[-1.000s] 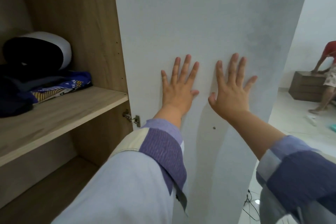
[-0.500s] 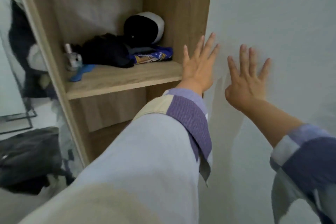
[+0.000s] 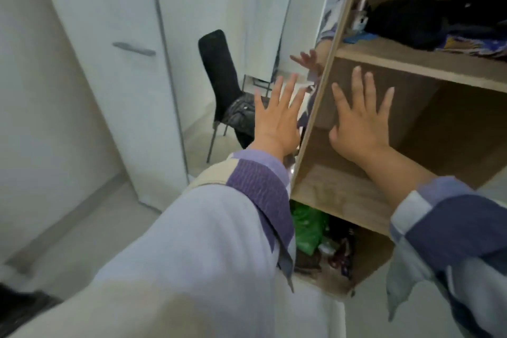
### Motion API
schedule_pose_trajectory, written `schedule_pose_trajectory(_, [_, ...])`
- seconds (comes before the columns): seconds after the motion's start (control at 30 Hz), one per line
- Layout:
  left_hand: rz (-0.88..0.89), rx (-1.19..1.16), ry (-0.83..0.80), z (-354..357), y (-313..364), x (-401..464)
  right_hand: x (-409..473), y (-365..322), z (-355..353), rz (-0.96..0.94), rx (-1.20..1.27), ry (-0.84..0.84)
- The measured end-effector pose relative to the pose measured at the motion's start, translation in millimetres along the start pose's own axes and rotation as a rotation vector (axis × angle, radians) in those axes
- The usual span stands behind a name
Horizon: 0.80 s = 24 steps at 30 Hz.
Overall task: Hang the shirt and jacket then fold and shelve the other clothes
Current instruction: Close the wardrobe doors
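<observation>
My left hand (image 3: 277, 121) is stretched forward with fingers spread, holding nothing, just left of the wooden wardrobe's side panel (image 3: 323, 96). My right hand (image 3: 359, 123) is also spread and empty, in front of the wardrobe's middle compartment. Whether either hand touches anything I cannot tell. On the upper shelf (image 3: 419, 63) lie dark bundled clothes (image 3: 406, 19) and a blue patterned folded cloth (image 3: 472, 45). Both my sleeves are purple and pale patchwork.
A mirror (image 3: 247, 22) left of the wardrobe shows a black chair (image 3: 219, 74) with a dark bag on it and a reflected hand. A white door with a grey handle (image 3: 134, 49) stands at left. A green bag (image 3: 307, 228) and clutter fill the bottom compartment.
The view has swung left and the white door my hands pressed on has left the view. Both spread hands now hover before the mirror and the open shelves.
</observation>
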<state>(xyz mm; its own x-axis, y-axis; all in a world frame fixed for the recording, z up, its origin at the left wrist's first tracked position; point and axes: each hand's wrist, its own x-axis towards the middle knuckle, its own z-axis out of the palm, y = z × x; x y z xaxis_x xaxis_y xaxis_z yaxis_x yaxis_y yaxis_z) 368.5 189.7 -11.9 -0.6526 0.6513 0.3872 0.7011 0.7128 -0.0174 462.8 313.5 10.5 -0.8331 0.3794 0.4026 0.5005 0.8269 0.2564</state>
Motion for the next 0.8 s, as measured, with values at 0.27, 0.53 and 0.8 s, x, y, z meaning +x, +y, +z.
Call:
schedule_pose_trajectory(0.27, [-0.432, 0.120, -0.075, -7, -166, -181, -33, -212, -28, -0.448, 0.177, 0.012])
schedule_pose_trajectory(0.53, [-0.840, 0.208, -0.247, -36, -301, -391, -138, -424, -69, -0.845, 0.298, -0.028])
schedule_pose_trajectory(0.8, [-1.155, 0.151, -0.386, -25, -362, -569, -261, -572, -59, -1.214, 0.245, -0.186])
